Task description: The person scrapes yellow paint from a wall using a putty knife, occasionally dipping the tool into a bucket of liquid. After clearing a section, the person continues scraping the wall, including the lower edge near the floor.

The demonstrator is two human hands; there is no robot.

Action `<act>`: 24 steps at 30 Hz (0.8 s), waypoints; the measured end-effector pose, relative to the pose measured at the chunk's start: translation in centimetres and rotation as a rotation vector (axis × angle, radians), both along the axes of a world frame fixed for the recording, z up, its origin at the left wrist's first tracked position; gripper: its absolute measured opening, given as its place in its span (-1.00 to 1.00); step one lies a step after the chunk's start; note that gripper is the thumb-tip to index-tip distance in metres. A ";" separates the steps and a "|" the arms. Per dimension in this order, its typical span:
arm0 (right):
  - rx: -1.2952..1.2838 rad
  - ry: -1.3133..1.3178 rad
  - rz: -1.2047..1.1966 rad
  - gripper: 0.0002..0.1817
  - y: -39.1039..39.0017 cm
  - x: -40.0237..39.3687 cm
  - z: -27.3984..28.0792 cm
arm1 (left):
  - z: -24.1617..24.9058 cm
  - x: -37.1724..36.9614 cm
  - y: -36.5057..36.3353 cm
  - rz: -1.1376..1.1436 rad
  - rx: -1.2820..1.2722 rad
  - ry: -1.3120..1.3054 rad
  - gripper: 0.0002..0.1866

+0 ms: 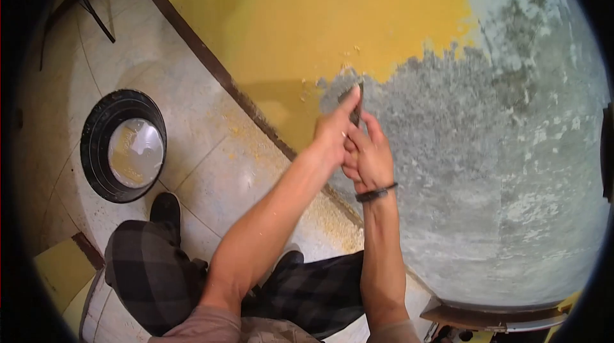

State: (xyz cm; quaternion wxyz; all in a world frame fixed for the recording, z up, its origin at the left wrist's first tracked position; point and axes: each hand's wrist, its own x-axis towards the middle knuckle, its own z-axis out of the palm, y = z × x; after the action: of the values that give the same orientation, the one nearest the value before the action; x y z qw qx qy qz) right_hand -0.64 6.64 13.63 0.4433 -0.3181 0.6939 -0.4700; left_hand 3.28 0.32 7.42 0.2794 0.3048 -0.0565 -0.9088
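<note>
A dark, flat-bladed scraper (pixel 360 95) is pressed to the wall along the edge between yellow paint (pixel 307 16) and bare grey plaster (pixel 448 132). My left hand (pixel 332 130) is closed on it, thumb laid along the blade. Just below and to the right, my right hand (pixel 372 159) wraps the lower part of the tool, and the fingers of both hands meet. Most of the handle is hidden by them. A black band (pixel 376 193) circles my right wrist. Small pale flakes stick to the wall around the blade.
On the tiled floor at left stands a black bucket (pixel 91 167) with cloudy liquid in it. Paint crumbs (pixel 339 224) lie along the brown baseboard (pixel 211 64). Dark thin rods (pixel 96 16) are at upper left. My knees and shoes are below.
</note>
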 end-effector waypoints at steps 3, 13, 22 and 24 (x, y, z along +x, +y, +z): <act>-0.023 -0.022 0.073 -0.64 -1.7 0.1 0.0 | -0.1 0.0 -1.3 0.088 -0.051 0.060 -0.40; -0.023 -0.029 0.077 -0.69 -3.2 0.3 -0.6 | 0.5 1.8 -2.2 0.069 -0.060 0.050 -0.36; 0.041 0.035 -0.010 -0.71 -1.7 0.8 -0.2 | -0.2 1.0 -1.6 0.081 -0.010 0.044 -0.40; 0.052 0.036 -0.004 -0.71 -0.8 0.4 -0.3 | -0.4 0.9 -1.2 0.082 0.034 0.086 -0.42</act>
State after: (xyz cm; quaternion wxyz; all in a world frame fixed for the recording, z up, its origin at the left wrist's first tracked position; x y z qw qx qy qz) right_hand -0.24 5.85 13.31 0.4379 -0.3134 0.7145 -0.4467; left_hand 4.17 -0.91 7.04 0.3135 0.2724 -0.0163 -0.9095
